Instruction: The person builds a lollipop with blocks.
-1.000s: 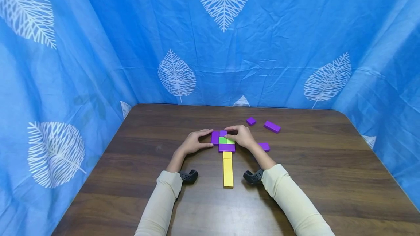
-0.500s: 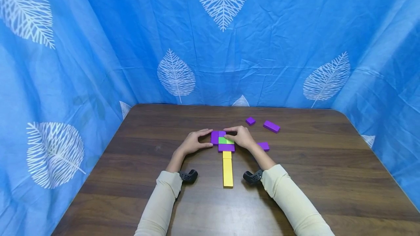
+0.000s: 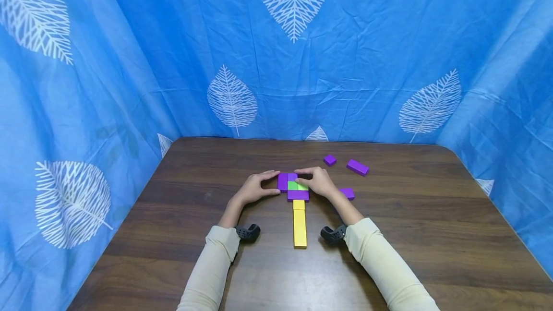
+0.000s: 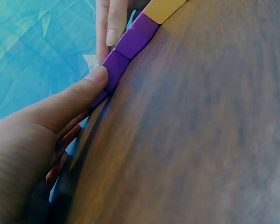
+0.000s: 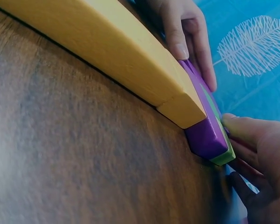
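The left hand (image 3: 252, 189) makes a wide C, its thumb at the near end and its fingers at the far end of the upright-lying purple block (image 3: 282, 182), so it holds this block along its outer edge. The right hand (image 3: 320, 180) is much less spread: forefinger and thumb take the small purple block (image 3: 292, 176) at its far and near edges, while the thumb lies beside the green block (image 3: 292, 185). These pieces sit edge to edge in the middle of the table (image 3: 173, 234), with a light green block (image 3: 303, 187) partly under the right hand and the front purple block (image 3: 298, 196) along the near side. From there the yellow strip (image 3: 300, 227) runs toward the person, and wood shows on both its sides, up to the wrists. A band of table separates the group from the far edge, where the blue curtain (image 3: 358, 61) hangs. On the right, a purple cube (image 3: 330, 160) and a purple bar (image 3: 357, 167) lie apart; another purple piece (image 3: 347, 194) is just beside the right forearm, partly hidden.
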Action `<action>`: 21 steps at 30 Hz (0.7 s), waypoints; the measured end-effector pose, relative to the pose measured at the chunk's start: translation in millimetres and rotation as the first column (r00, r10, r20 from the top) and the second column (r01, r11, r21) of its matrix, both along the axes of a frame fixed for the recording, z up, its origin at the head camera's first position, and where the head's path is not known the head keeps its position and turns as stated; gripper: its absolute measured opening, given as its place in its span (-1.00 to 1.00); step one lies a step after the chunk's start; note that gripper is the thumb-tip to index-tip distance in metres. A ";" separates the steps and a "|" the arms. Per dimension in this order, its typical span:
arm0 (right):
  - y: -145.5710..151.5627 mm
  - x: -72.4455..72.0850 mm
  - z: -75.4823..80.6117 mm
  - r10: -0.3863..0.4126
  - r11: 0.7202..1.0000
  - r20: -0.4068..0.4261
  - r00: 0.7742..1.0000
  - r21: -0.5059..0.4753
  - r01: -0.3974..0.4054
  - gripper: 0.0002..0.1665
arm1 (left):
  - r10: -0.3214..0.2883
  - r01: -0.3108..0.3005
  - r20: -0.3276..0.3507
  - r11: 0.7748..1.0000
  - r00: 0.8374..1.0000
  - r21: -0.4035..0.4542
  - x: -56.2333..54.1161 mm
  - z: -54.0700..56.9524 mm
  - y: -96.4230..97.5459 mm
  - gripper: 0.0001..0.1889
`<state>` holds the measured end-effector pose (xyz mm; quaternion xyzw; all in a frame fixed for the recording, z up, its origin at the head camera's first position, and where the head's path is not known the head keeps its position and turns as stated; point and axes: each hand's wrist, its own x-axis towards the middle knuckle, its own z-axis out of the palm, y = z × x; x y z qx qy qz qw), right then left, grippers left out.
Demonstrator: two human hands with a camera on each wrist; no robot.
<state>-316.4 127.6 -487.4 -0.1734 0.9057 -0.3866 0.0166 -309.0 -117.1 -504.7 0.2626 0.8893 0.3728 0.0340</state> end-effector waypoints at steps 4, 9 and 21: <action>1.0 0.1 -1.3 -0.003 0.999 -0.021 1.000 -0.034 0.003 -0.57 | -0.001 0.001 -0.008 1.000 1.000 -0.009 -0.2 -1.2 -1.1 -0.32; 9.4 -4.1 -0.5 -0.065 0.989 -0.110 0.992 -0.139 0.050 -0.55 | -0.003 0.003 -0.014 1.000 1.000 -0.010 -0.2 -1.5 -0.8 -0.32; 59.3 -27.7 5.6 -0.413 0.910 -0.238 0.879 -0.151 0.387 -0.44 | 0.006 -0.006 -0.008 1.000 1.000 -0.007 0.6 0.0 -0.3 -0.31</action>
